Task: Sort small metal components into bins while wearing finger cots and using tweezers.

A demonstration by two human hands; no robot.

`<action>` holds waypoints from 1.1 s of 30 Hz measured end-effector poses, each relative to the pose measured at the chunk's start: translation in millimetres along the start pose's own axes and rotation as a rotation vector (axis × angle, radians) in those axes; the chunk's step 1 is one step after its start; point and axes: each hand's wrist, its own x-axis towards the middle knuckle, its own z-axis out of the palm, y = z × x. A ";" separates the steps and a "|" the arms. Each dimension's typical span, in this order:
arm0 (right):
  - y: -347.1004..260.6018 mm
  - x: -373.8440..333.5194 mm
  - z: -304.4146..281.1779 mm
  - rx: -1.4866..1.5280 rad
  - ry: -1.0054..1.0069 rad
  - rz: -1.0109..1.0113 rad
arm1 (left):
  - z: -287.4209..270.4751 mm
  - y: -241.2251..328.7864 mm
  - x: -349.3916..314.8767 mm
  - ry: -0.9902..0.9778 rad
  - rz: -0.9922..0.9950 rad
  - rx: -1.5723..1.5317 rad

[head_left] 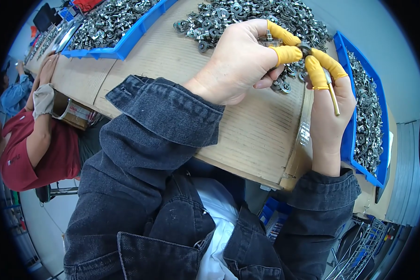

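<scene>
Workbench: a cardboard top [247,144], tan and faintly ribbed, under my hands
Heap: small metal parts [270,11], little wheels and studs jumbled together across the far side, some lying just behind and below my fingers
Left hand: my left hand [242,56] reaches over the cardboard, yellow finger covers [288,54] on two digits, their tips pinching one side of the dark round part; a threaded stud [269,35] shows by these fingers, and I cannot tell whether I grip it
Right hand: my right hand [333,100] meets it with two more covered tips pressed to the other side; a slim brass-coloured rod [334,100] slants from between those fingers toward my wrist
Dark round part: this piece [304,49] sits between both sets of fingertips, above the heap
Trays: one blue tray [346,151] just beside my right hand, another blue tray [122,50] at the far left, both filled with similar parts
Neighbour: a person in a dark red shirt [46,156] on my left, hands at the bench edge
</scene>
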 end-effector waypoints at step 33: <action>-3.4 -9.5 -2.9 0.022 -0.080 -0.236 | 2.0 2.5 0.8 0.134 0.110 0.012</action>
